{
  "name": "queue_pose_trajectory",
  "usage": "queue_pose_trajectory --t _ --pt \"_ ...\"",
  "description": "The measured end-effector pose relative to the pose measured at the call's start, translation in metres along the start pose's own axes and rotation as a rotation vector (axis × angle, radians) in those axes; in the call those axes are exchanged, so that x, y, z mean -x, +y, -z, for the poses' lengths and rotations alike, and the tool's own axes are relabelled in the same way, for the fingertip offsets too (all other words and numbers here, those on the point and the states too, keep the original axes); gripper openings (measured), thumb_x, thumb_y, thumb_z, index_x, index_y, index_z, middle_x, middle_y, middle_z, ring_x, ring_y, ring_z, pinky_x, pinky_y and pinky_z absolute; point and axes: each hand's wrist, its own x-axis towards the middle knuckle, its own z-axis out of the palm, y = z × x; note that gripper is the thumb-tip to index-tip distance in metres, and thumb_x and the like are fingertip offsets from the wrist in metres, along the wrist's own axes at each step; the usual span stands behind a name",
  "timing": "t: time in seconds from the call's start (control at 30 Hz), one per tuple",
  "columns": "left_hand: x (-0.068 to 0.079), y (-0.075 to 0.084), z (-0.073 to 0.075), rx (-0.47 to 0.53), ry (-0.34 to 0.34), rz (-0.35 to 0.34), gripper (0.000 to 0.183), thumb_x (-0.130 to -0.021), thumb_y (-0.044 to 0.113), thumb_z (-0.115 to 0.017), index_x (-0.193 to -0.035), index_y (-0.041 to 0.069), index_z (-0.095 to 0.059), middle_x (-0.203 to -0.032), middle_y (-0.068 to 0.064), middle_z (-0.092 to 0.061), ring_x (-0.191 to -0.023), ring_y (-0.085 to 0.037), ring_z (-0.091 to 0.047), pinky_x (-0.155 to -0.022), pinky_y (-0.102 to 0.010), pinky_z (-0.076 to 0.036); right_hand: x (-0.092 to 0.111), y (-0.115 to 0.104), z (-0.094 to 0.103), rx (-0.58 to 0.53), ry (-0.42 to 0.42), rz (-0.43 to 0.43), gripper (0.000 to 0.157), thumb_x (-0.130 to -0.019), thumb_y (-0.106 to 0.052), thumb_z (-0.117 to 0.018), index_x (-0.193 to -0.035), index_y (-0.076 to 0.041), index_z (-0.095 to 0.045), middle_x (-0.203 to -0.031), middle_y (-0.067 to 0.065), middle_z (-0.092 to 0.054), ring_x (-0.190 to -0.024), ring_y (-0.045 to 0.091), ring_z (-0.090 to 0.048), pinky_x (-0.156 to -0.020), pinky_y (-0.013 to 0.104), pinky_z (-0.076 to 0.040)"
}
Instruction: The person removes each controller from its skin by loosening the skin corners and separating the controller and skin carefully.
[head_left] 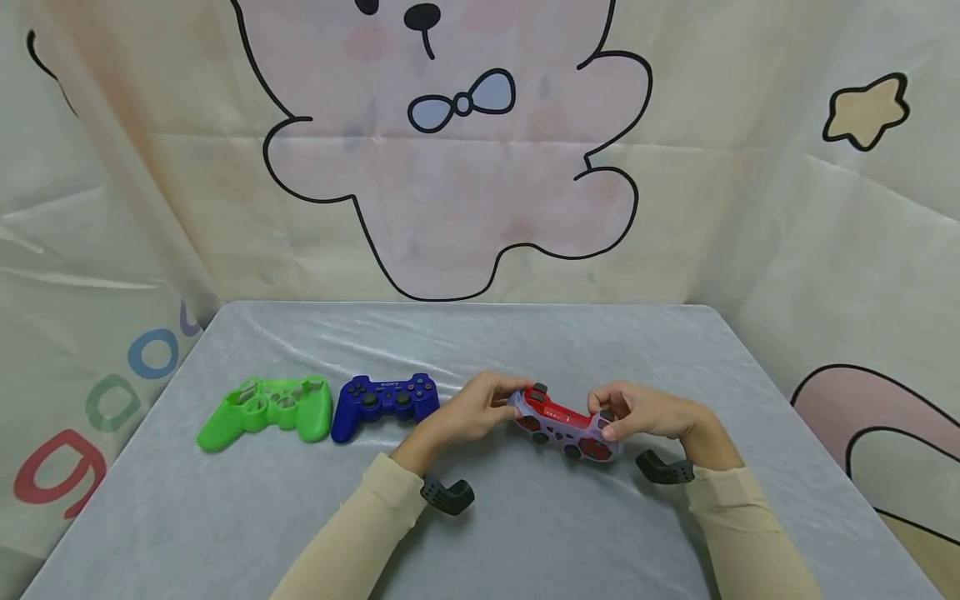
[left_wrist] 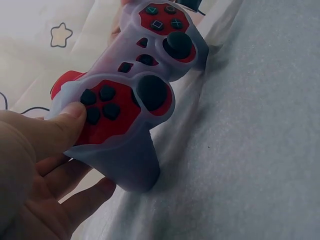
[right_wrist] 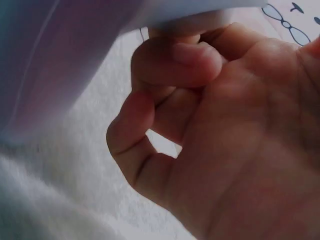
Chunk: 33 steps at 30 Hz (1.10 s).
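A red game controller [head_left: 558, 412] sits in a translucent pale-purple silicone cover [head_left: 557, 432], tilted just right of the table's middle. Its top edge shows bare red in the head view. My left hand [head_left: 474, 406] grips the left end, with the thumb beside the direction buttons [left_wrist: 100, 105] in the left wrist view. At the right end, my right hand [head_left: 651, 411] pinches the cover's upper corner between thumb and fingers. In the right wrist view the cover [right_wrist: 55, 70] is blurred, and its contact with the curled fingers [right_wrist: 175, 65] is partly hidden.
Left of my left hand lies a blue game controller [head_left: 386, 402], close to the left wrist. Farther left is a bright green silicone controller cover [head_left: 281, 405]. A grey cloth covers the table [head_left: 540, 533], and a printed curtain [head_left: 450, 217] hangs behind it.
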Motion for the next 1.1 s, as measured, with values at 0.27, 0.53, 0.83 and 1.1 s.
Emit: queue_pose_trajectory --t 0.27,0.53,0.83,1.1 --pt "0.002 -0.004 0.003 -0.012 0.004 0.006 0.049 -0.096 -0.003 -0.062 -0.144 -0.001 -0.053 -0.15 -0.016 -0.053 -0.141 -0.031 -0.049 -0.115 -0.042 -0.042 -0.005 0.004 -0.001 -0.017 -0.016 0.098 0.043 -0.091 -0.016 -0.073 -0.087 0.003 -0.035 -0.076 0.006 -0.025 -0.062 0.019 -0.029 -0.052 0.032 -0.031" --pt "0.003 -0.003 0.006 0.002 0.023 0.022 0.05 -0.096 -0.004 -0.061 -0.145 0.0 -0.052 -0.153 -0.013 -0.051 -0.143 -0.03 -0.047 -0.115 -0.042 -0.042 -0.004 -0.002 -0.004 -0.015 0.07 0.162 0.04 -0.092 -0.008 -0.071 -0.083 -0.001 -0.032 -0.075 0.008 -0.023 -0.063 0.023 -0.026 -0.051 0.036 -0.029" --pt "0.005 0.0 0.011 0.02 0.055 0.021 0.051 -0.095 -0.007 -0.061 -0.145 0.0 -0.051 -0.152 -0.015 -0.052 -0.14 -0.031 -0.051 -0.11 -0.04 -0.046 -0.005 -0.01 -0.006 0.069 0.166 0.203 0.032 -0.09 0.007 -0.064 -0.082 -0.001 -0.034 -0.074 0.009 -0.024 -0.06 0.024 -0.025 -0.05 0.036 -0.029" --pt "0.004 0.0 0.011 0.008 0.095 0.026 0.051 -0.094 -0.008 -0.062 -0.144 0.0 -0.053 -0.15 -0.015 -0.053 -0.139 -0.032 -0.052 -0.11 -0.04 -0.046 -0.006 -0.014 -0.009 0.072 0.207 0.217 0.033 -0.092 0.007 -0.064 -0.082 -0.001 -0.034 -0.073 0.009 -0.027 -0.061 0.02 -0.028 -0.05 0.035 -0.029"
